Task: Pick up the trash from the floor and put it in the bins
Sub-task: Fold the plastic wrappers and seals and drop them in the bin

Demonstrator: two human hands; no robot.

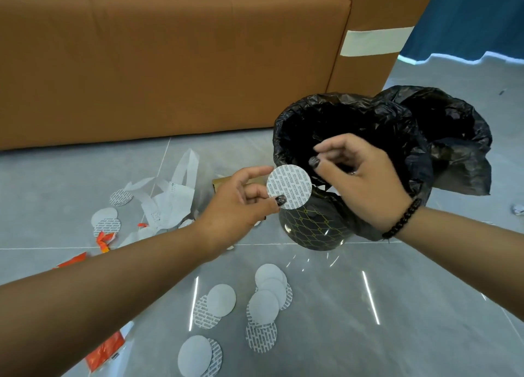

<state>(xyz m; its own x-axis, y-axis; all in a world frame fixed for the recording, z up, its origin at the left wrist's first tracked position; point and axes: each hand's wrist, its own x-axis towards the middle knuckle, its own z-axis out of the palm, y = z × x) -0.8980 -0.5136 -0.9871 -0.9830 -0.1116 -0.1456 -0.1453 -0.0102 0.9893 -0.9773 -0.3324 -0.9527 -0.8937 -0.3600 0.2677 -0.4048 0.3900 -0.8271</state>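
Grey tiled floor [397, 291] with a brown sofa [170, 65] behind it is where I'm crouching, two bins lined with black bags just ahead of me. I'm pinching one round printed seal disc [289, 186] in my left hand [241, 203], thumb on its lower edge and fingers behind, holding it right at the near rim of the closer bin [314, 229]. My right hand [365, 178] is hovering over that bin's mouth, fingers loosely curled with thumb and forefinger close together; I'm not seeing anything in it, so I'm reading it as empty. The disc is sitting beside the rim, not yet over the opening, so I'm judging the drop as not done. To do this well I'm thinking the disc should go further over the dark opening before I let go, since a flat light disc probably flutters and could slide off the slack bag edge. Tilting it edge-down should help it fall straight. The right hand could hold the liner open, as the bag looks floppy. The second bin [442, 127] sits just behind and to the right, touching the first. Plenty is left: loose discs [266, 305] lying in overlapping clusters near my arm, more discs [107, 220] to the left, white paper strips [167, 198], orange wrapper scraps [105, 240], and a small crumpled bit [518, 209] far right. Stacked discs may be hard to lift off smooth tile, I'm guessing.
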